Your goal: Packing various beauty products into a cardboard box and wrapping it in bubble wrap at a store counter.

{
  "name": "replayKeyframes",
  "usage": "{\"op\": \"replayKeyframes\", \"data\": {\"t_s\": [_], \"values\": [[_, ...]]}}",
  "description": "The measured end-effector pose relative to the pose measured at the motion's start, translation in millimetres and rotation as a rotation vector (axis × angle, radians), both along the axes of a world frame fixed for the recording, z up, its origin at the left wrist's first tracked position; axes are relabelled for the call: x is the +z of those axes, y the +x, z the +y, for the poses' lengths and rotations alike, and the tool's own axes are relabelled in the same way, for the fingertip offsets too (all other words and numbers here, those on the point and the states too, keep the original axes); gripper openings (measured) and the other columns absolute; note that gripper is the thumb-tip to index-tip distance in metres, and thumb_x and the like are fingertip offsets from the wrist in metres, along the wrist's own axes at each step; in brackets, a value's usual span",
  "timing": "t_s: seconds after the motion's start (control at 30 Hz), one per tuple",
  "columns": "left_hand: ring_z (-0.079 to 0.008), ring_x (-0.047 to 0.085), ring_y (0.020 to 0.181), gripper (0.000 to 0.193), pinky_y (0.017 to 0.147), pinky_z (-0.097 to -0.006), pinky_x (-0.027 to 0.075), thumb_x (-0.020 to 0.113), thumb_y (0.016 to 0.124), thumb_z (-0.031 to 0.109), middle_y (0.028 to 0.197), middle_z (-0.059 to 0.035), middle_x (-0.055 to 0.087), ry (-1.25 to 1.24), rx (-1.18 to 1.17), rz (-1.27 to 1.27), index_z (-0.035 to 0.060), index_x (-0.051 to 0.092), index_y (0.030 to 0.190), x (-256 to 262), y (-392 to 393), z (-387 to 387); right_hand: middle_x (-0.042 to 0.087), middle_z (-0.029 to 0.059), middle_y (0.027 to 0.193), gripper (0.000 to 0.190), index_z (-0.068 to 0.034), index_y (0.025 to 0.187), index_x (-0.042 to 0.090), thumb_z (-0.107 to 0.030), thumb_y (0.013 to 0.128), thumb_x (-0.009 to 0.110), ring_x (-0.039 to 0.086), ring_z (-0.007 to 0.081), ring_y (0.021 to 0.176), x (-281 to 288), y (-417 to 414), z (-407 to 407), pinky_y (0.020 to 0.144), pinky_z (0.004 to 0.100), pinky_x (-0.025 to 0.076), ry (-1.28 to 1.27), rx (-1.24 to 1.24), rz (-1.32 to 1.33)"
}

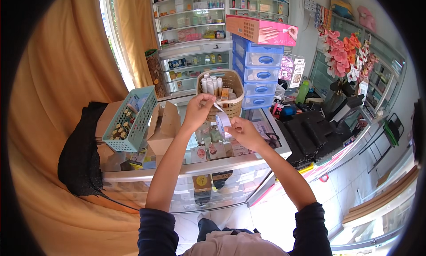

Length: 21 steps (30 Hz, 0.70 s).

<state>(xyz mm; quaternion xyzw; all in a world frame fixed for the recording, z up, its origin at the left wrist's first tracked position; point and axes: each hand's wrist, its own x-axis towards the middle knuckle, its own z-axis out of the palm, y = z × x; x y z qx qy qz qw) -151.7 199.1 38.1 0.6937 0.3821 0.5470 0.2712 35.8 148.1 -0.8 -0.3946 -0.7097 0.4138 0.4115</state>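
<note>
My right hand (244, 131) grips a roll of adhesive tape (222, 123), held on edge above the glass counter. My left hand (200, 110) pinches the loose end of the tape (218, 106), and a short strip runs from those fingertips to the roll. Just beyond both hands stands a beige woven plastic basket (235, 106), with several white-capped bottles (210, 86) and an orange-and-white box (225, 93) inside. Left of my left forearm is a cardboard box (163, 133) with its flaps up.
A teal plastic basket (121, 144) with flower-topped items stands at left. A blue drawer tower (261, 77) carries a pink box (263, 30) behind the counter. Black scissors (273, 140) lie on the glass counter (229, 159), near its right edge. Orange curtains (66, 73) hang at left.
</note>
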Motion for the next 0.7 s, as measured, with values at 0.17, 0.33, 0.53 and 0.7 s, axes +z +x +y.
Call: {"op": "replayKeyframes", "data": {"t_s": [0.17, 0.33, 0.53, 0.7], "values": [[-0.0166, 0.059, 0.081, 0.017, 0.070, -0.0270, 0.045, 0.063, 0.085, 0.016, 0.089, -0.0087, 0.064, 0.129, 0.020, 0.008, 0.0004, 0.062, 0.091, -0.8, 21.3, -25.5, 0.057, 0.0027, 0.067, 0.023, 0.000, 0.078, 0.053, -0.018, 0.086, 0.065, 0.047, 0.0065, 0.058, 14.0, 5.5, -19.6, 0.054, 0.0244, 0.040, -0.017, -0.004, 0.146], [-0.0158, 0.060, 0.078, 0.015, 0.071, -0.0281, 0.046, 0.063, 0.085, 0.014, 0.083, -0.0083, 0.064, 0.036, 0.067, -0.019, -0.0002, 0.062, 0.090, -8.9, 34.9, -41.2, 0.054, 0.0007, 0.060, 0.024, -0.001, 0.075, 0.052, -0.018, 0.086, 0.066, 0.045, 0.0046, 0.055, 13.2, 13.2, -44.9, 0.052, 0.0231, 0.038, -0.012, 0.022, 0.144], [-0.0139, 0.060, 0.077, 0.012, 0.073, -0.0268, 0.047, 0.062, 0.086, 0.010, 0.081, -0.0070, 0.064, 0.157, 0.079, -0.160, -0.0020, 0.061, 0.089, -9.2, 55.5, -50.0, 0.055, 0.0001, 0.062, 0.025, -0.002, 0.074, 0.053, -0.020, 0.085, 0.066, 0.049, 0.0049, 0.053, 13.3, 23.9, -60.1, 0.048, 0.0213, 0.040, -0.133, 0.009, 0.167], [-0.0175, 0.055, 0.100, 0.037, 0.087, -0.0305, 0.043, 0.072, 0.079, 0.016, 0.104, -0.0086, 0.059, 0.002, -0.249, 0.025, 0.0020, 0.051, 0.107, 2.2, 47.9, -61.4, 0.056, 0.0002, 0.067, 0.024, -0.003, 0.077, 0.053, -0.021, 0.085, 0.066, 0.053, 0.0043, 0.058, 12.8, 31.9, -71.1, 0.051, 0.0206, 0.045, -0.112, -0.027, 0.158]]}}
